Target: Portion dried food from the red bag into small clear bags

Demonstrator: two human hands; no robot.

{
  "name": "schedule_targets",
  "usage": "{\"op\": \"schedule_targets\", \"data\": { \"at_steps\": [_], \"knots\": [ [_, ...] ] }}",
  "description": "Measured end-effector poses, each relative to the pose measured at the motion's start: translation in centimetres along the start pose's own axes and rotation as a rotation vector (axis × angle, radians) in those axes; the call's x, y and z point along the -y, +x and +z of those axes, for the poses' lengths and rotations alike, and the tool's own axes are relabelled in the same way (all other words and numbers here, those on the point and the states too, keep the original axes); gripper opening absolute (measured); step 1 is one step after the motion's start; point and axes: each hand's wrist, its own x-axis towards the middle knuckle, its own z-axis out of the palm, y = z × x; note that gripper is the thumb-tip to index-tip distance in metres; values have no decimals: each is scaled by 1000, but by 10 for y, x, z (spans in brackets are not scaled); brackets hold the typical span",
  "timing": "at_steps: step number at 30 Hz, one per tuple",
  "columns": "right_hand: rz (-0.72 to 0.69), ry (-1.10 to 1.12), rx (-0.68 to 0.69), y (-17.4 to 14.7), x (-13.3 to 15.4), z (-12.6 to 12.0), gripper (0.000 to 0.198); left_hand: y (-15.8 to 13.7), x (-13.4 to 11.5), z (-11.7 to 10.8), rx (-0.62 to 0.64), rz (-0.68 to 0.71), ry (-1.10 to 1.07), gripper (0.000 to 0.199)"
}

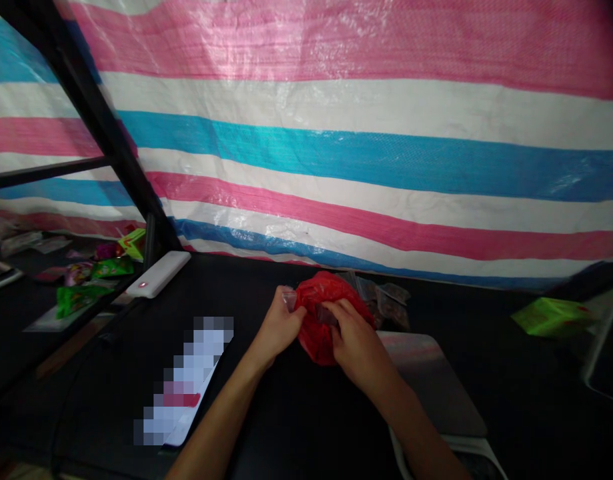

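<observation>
A crumpled red plastic bag sits on the black table between my hands. My left hand is closed at its left side, pinching a small clear plastic bag whose edge sticks up by the fingers. My right hand is closed over the red bag's right side. Its fingertips grip a small dark brownish piece, too dim to name, at the bag's opening. Just behind the red bag lie several clear packets with dark contents. Below my right forearm is a flat scale with a grey metal plate.
A white-edged phone with a blurred screen lies left. Farther back are a white power strip and colourful snack packets beyond a black frame. A green box stands right. A striped plastic sheet hangs behind.
</observation>
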Motion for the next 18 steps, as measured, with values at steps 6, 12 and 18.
{"op": "schedule_targets", "data": {
  "at_steps": [6, 12, 18],
  "knots": [
    [-16, 53, -72, 4, 8, -9, 46, 2, -1, 0, 31, -67, -45, 23],
    [-38, 75, -65, 4, 5, -4, 47, -2, -6, 0, 40, -79, -64, 28],
    [4, 70, -40, 4, 4, -1, 47, -1, -8, 1, 30, -99, -148, 29]
  ]
}}
